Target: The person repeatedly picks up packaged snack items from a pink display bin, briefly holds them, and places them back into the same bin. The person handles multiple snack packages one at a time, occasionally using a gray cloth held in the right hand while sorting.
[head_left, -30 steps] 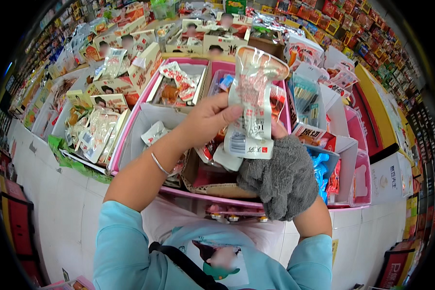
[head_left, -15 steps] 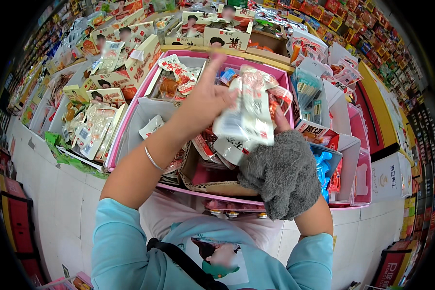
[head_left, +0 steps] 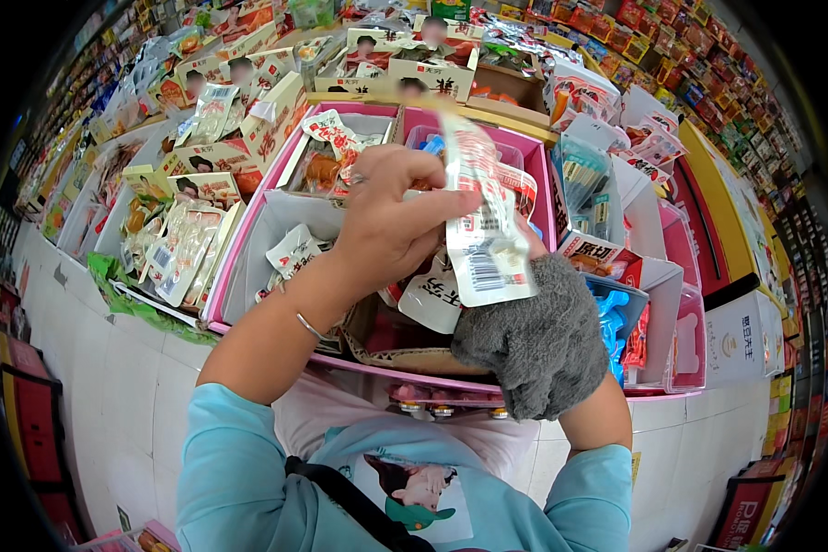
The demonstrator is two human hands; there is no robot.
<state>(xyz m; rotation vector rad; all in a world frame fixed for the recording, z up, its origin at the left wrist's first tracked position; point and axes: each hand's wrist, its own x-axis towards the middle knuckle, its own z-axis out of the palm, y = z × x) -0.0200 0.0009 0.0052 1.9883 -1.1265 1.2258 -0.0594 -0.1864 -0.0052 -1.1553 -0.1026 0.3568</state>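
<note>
At the left hand's [head_left: 391, 216] three o'clock, a white packet [head_left: 486, 253] is being pinched; the right hand [head_left: 533, 241] is being partly covered by a grey cloth [head_left: 534, 340], so its grip cannot be told. Below, a pink bin [head_left: 529, 149] is being overhung, blue packets [head_left: 609, 317] being displayed toward four o'clock.

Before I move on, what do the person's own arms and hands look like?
Both arms wear light-blue short sleeves, leaving the forearms bare. The left forearm carries a thin silver bangle, and the left hand shows what may be a ring. A fuzzy grey cloth hides most of the right hand.
</note>
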